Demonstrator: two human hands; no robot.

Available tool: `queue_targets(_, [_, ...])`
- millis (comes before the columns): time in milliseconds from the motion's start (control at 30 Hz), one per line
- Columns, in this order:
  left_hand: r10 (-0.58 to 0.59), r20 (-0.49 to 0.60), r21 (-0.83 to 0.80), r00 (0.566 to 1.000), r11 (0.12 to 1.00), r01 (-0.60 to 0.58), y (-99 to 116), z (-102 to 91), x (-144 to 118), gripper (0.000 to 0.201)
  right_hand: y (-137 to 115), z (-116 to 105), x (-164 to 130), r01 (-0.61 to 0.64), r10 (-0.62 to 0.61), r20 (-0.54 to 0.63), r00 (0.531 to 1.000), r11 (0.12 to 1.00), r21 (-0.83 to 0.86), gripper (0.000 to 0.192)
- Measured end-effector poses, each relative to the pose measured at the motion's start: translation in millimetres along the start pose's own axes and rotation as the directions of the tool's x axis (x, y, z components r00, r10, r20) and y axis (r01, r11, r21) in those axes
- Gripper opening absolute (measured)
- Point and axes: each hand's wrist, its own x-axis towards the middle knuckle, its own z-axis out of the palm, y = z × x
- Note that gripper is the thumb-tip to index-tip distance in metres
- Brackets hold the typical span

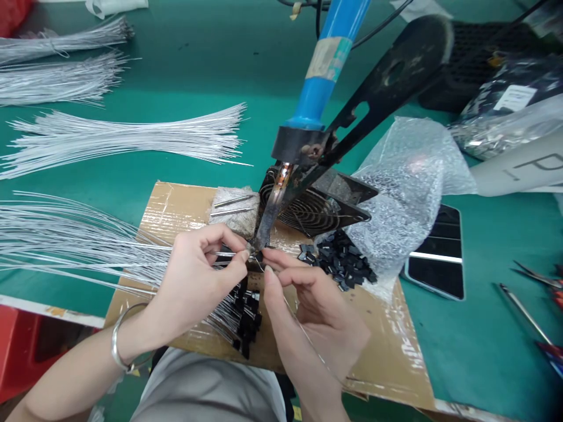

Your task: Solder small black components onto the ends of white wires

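A thin white wire (193, 253) lies pinched in the left hand (200, 275), its end under the soldering iron tip (263, 234). The right hand (308, 305) pinches a fine strand there; the joint itself is hidden by fingertips.

Thin silver wire (226, 254) lies level, end under soldering-iron tip (259, 239).

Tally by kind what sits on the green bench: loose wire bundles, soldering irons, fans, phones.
Bundles of silver wire: 4
Soldering iron on its stand, blue handle: 1
Black fan: 1
Phone, screen up: 1
Total: 7
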Motion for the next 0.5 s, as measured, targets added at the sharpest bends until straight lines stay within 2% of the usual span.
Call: queue_targets(500, [0.004,-0.035,-0.02,0.999,1.0,-0.005,-1.6,1.8,-0.6,0.008,3.4,1.5,-1.2,0.028,-0.028,-0.011,1.0,1.0,0.006,0.011])
